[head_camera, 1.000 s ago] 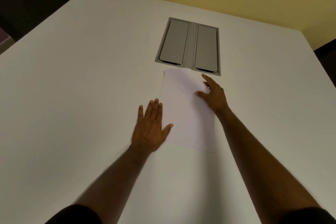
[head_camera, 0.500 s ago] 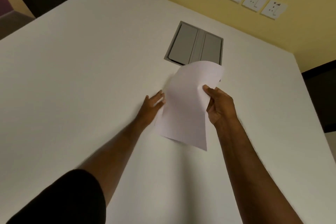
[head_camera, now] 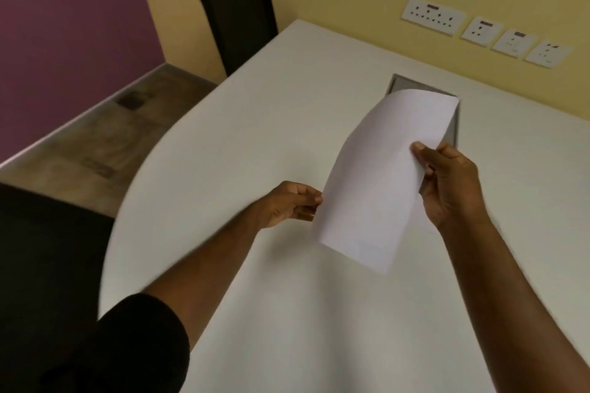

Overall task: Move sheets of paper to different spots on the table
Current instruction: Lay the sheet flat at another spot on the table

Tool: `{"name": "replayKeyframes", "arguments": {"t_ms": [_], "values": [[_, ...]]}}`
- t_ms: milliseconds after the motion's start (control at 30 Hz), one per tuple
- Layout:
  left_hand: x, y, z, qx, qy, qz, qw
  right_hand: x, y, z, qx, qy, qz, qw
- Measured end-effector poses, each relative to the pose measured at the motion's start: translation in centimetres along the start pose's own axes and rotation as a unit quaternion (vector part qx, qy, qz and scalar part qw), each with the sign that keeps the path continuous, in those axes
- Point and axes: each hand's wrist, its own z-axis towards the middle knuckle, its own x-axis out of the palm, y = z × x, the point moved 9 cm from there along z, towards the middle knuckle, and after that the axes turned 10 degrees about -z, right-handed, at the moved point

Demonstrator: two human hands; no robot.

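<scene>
**A:** What should the person mind while carrying the sheet (head_camera: 380, 175)?

**B:** Keep both grips light and even. The right hand (head_camera: 450, 182) has its grip clamped on the sheet's right edge, thumb on top and fingers underneath. The left hand (head_camera: 289, 204) is pinched at the left edge, thumb against fingers, though I cannot tell for sure how much paper is between them. My judgement: pull the two edges gently apart so the sheet flattens out, and don't squeeze so hard that it creases.

**B:** For setting it down, I'd lower the near edge to the tabletop (head_camera: 255, 124) first and let the rest follow, so air doesn't lift it sideways.

**A:** Where should it go?

**B:** The head is turned toward the rounded left edge of the tabletop, which is bare, so that side seems a likely spot. That's a guess only.

**A:** Where is the sheet now?

**B:** In the air, clear of the tabletop, over the middle toward the far edge. Its far end covers most of the grey hatch (head_camera: 452, 129) set into the surface.

**A:** How does it look?

**B:** Plain white, blank on the side facing us, with no folds that I can see. It bows upward along its length, the far end curling over. It looks thin and floppy. Whether it is one sheet or several, I cannot tell.
</scene>
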Motion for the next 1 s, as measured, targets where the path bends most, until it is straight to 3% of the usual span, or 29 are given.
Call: {"name": "replayKeyframes", "arguments": {"t_ms": [200, 333, 567, 700, 767, 833, 1000], "values": [[-11.4, -2.4, -12.0, -0.017, -0.116, 0.166, 0.979, 3.6, -6.4, -8.0, 0.093, 0.008, -0.051, 0.994], [-17.3, -2.5, -15.5, -0.022, -0.201, 0.323, 0.925, 5.8, -12.7, -10.7, 0.158, 0.011, -0.097, 0.982], [-22.3, 2.2, -14.8, -0.01, -0.298, 0.494, 0.817, 8.1, -24.3, -13.5, 0.217, 0.013, -0.173, 0.961], [-22.4, 5.2, -14.5, 0.129, -0.369, 0.557, 0.733, 8.7, -29.3, -14.1, 0.231, -0.001, -0.192, 0.954], [-21.9, 6.6, -14.6, 0.219, -0.381, 0.578, 0.688, 9.1, -31.0, -14.1, 0.231, -0.002, -0.205, 0.951], [-21.1, 8.5, -14.4, 0.253, -0.369, 0.611, 0.654, 9.4, -32.1, -14.0, 0.23, 0.0, -0.22, 0.948], [-20.3, 13.4, -14.0, 0.18, -0.306, 0.653, 0.669, 9.7, -32.7, -13.6, 0.222, 0.007, -0.256, 0.941]]}}
